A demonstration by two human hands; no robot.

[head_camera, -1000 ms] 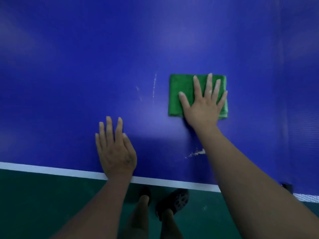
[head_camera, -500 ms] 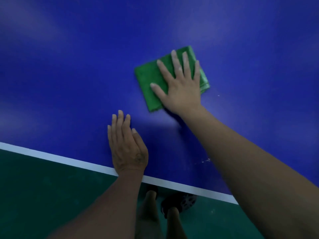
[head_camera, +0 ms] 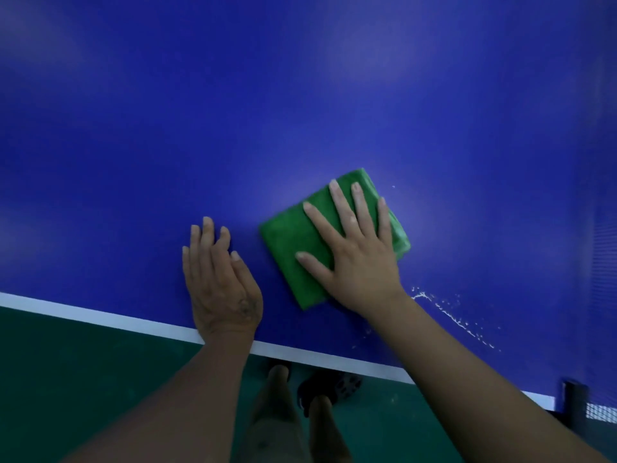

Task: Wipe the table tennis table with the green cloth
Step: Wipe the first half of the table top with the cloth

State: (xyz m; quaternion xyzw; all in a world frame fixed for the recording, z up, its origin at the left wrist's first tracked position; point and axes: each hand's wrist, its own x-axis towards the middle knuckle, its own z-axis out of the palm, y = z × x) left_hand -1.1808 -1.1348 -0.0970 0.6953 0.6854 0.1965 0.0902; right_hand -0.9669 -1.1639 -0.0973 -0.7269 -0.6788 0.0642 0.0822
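Observation:
The blue table tennis table (head_camera: 300, 111) fills most of the view, with a white line along its near edge. A folded green cloth (head_camera: 290, 242) lies flat on it, tilted, close to the near edge. My right hand (head_camera: 354, 252) presses on the cloth with straight, spread fingers. My left hand (head_camera: 220, 282) rests flat on the bare table just left of the cloth, its wrist over the white edge line. White streaks and specks (head_camera: 457, 315) mark the table to the right of my right wrist.
The net (head_camera: 604, 262) and its dark post (head_camera: 571, 396) stand at the far right edge. Below the table edge is a green floor (head_camera: 66, 379), where my legs and a dark shoe (head_camera: 334, 385) show.
My right hand has slid the cloth from farther out on the table back toward the near edge, close to my left hand. The left hand has stayed flat at the edge.

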